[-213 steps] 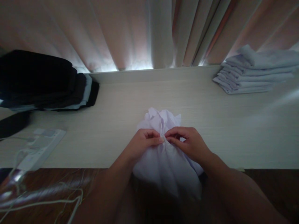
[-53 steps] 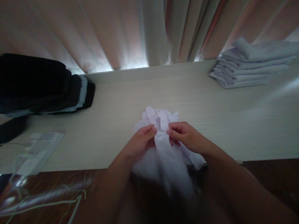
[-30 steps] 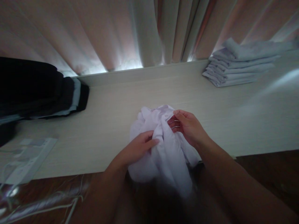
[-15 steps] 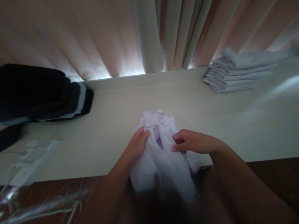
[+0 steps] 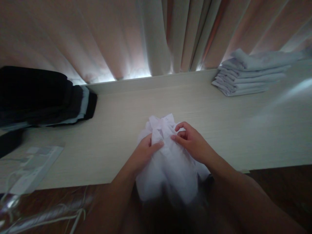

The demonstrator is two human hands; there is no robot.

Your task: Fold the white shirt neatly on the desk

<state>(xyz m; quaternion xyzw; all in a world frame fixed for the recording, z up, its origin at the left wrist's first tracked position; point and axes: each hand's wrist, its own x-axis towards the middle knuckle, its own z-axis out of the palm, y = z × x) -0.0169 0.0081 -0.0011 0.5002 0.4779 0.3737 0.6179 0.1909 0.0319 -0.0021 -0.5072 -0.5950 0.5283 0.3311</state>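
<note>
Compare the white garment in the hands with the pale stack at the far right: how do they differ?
The white garment is crumpled and bunched; the pale stack is folded flat in neat layers. The garment is gripped by the left hand and right hand at the table's near edge, partly hanging over it; the stack sits untouched at the far right by the curtain. The garment is a single piece; the stack has several. Both are light-coloured cloth.

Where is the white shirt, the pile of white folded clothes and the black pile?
white shirt (image 5: 168,159), head view, crumpled front.
pile of white folded clothes (image 5: 251,76), head view, side of stack.
black pile (image 5: 36,94), head view, top garment.
</note>
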